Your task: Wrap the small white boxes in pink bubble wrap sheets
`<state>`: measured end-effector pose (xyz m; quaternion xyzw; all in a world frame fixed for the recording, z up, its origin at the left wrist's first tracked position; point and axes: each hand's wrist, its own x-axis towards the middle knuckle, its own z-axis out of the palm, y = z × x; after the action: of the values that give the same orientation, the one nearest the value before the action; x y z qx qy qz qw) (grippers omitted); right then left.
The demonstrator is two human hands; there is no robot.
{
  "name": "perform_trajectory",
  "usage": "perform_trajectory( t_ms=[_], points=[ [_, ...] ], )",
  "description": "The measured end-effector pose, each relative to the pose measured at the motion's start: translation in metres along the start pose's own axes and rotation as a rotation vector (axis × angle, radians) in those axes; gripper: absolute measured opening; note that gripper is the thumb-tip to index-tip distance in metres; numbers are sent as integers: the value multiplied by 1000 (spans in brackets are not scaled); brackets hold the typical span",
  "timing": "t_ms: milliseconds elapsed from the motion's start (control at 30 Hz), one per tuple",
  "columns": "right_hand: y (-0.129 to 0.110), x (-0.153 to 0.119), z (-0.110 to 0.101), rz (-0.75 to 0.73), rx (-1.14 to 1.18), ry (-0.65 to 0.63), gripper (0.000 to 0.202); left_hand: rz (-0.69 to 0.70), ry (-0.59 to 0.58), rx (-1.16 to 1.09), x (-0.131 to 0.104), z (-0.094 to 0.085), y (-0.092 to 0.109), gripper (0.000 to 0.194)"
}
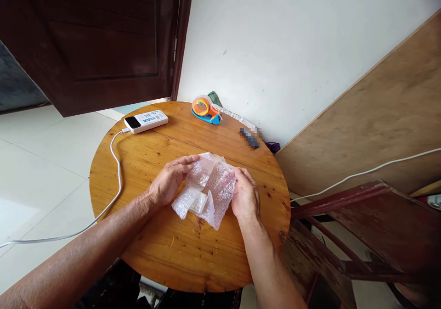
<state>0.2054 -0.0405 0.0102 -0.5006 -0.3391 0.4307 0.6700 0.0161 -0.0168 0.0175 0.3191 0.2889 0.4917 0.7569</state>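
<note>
A piece of clear bubble wrap (220, 187) is spread partly folded between my two hands, over the middle of the round table. Inside its lower left part lies a small pale boxy object (199, 202), mostly covered by the plastic, so I cannot make out its kind. My left hand (174, 178) holds the wrap's left upper side, fingers along the top edge. On the opposite side, my right hand (246, 194) grips the right edge, thumb on top and the other fingers partly hidden.
A white power bank (146, 121) with a white cable (119, 171) lies at the table's (186, 258) left back. Toward the wall stand an orange and blue tape dispenser (206, 110) and a blurred dark object (250, 137). A dark red wooden chair (344, 208) is on the right.
</note>
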Motion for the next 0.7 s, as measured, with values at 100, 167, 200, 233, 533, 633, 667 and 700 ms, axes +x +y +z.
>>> perform_trajectory(
  t_ms=[100, 167, 200, 233, 533, 633, 667, 700],
  points=[
    [1, 3, -1, 10, 33, 60, 33, 11, 26, 12, 1, -1, 0, 43],
    [2, 5, -2, 29, 43, 79, 32, 18, 37, 17, 1, -2, 0, 44],
    [2, 5, -2, 37, 44, 76, 31, 18, 37, 21, 1, -3, 0, 43],
    [2, 6, -2, 41, 44, 69, 31, 19, 35, 23, 1, -4, -1, 43],
    [2, 2, -1, 87, -53, -38, 30, 53, -13, 114, 3, -8, -6, 51],
    [3, 1, -2, 118, -95, -67, 30, 75, -1, 219, 2, -7, -6, 54],
    [3, 1, -2, 122, -89, -74, 30, 92, 17, 288, 1, -7, -6, 54],
    [4, 1, -2, 122, -82, -78, 30, 128, 51, 380, 1, -7, -5, 52]
  ],
)
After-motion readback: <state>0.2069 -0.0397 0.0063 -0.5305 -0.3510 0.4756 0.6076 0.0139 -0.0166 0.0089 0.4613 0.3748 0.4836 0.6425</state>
